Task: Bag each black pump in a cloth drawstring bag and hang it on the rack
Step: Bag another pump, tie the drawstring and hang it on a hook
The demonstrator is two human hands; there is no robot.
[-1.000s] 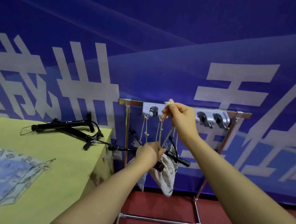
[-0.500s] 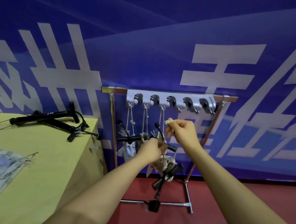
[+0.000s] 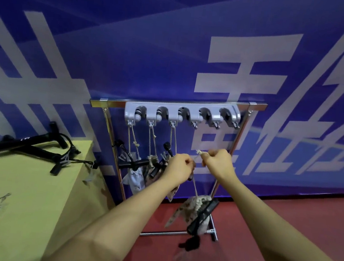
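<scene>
Blue banner (image 3: pixel 175 46) with large white characters backs the scene, above a red floor (image 3: pixel 284 215). Landmark: the metal rack (image 3: pixel 177 106), its grey clip strip (image 3: pixel 181 115) along the top rail. Three bagged pumps (image 3: pixel 142 169) hang by cords below the strip's left end. Both hands are in front of the rack, beneath the strip. Left hand (image 3: pixel 179 169) and right hand (image 3: pixel 218 165) are each curled tight, pinching the drawstring (image 3: pixel 195 186). A patterned cloth bag (image 3: pixel 191 208) with a black pump (image 3: pixel 202 216) protruding dangles from that cord, low by the rack's base. Left of the rack, unbagged pumps (image 3: pixel 28 148) lie on a yellow table (image 3: pixel 35 190).
</scene>
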